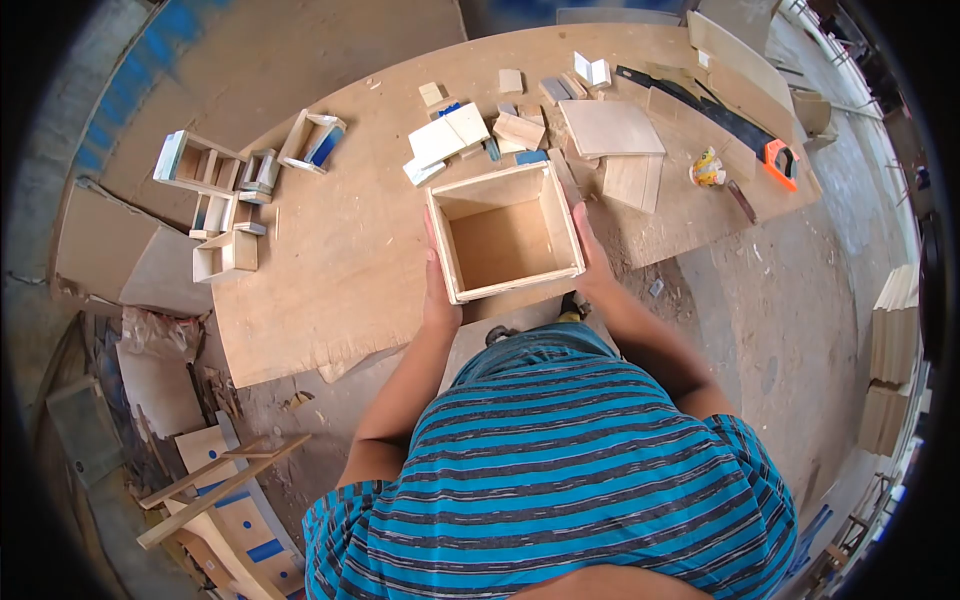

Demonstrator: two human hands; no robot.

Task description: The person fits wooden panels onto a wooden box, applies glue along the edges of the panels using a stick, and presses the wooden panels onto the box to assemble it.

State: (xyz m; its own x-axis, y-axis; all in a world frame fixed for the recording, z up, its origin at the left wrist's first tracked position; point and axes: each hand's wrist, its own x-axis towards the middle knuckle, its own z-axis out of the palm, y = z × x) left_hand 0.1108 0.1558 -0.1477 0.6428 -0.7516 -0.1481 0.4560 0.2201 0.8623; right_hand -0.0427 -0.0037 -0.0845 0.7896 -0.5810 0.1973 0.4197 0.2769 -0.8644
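Between my two hands is a square, open-topped wooden box (pixel 505 290), its bare plywood inside facing up at me. My left hand (pixel 437 290) presses against the box's left wall, fingers along the outside. On the opposite wall, my right hand (pixel 592 255) grips in the same way, its fingertips partly hidden by the box. The box is in front of my body, over the near edge of the wooden worktable (pixel 330 290). Just beyond it lie pale wood blocks (pixel 448 136) and small offcuts (pixel 520 130).
Small wooden boxes (pixel 225 255) cluster at the table's left, with another box (pixel 312 140) nearby. Flat wood panels (pixel 612 130), a yellow-labelled container (pixel 707 168) and a handsaw with an orange handle (pixel 779 165) lie to the right. Wood strips (pixel 220 490) stand on the floor lower left.
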